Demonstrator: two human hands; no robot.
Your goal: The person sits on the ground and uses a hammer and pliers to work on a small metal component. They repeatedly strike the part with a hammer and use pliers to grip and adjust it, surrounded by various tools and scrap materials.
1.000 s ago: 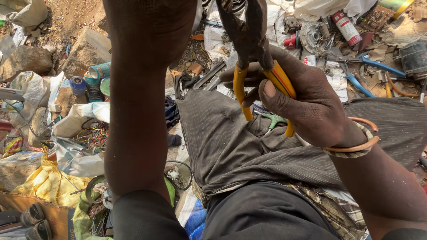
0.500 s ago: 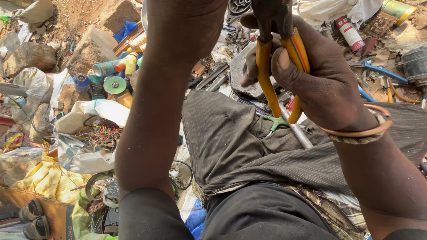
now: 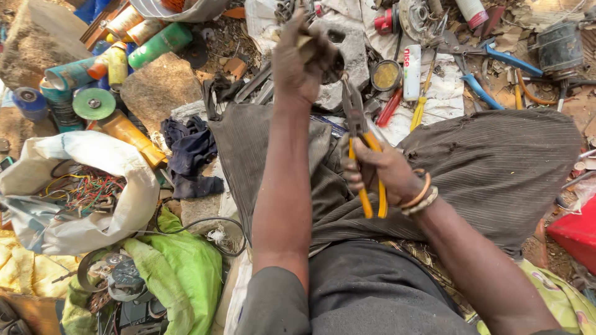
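Observation:
My left hand [image 3: 302, 65] is raised and closed around a small dark metal part [image 3: 327, 57], held above my knees. My right hand [image 3: 377, 170] grips pliers with yellow-orange handles [image 3: 362, 138]; the dark jaws point up toward the part in the left hand, just short of it. Bangles sit on my right wrist [image 3: 420, 193]. Both hands are over my lap, which is covered by dark striped trousers [image 3: 496, 167].
A white sack of coloured wires [image 3: 81, 192] lies left. Green cloth [image 3: 180, 267] is beside it. Spray cans [image 3: 133, 46] and a green disc [image 3: 93, 103] lie at the far left. Blue-handled tools [image 3: 496, 68], a white tube [image 3: 411, 71] and a red box [image 3: 577, 229] lie right.
The view has tilted down and both hands now sit lower in frame. My right hand with the pliers has dropped toward my lap; the left hand still holds the part up.

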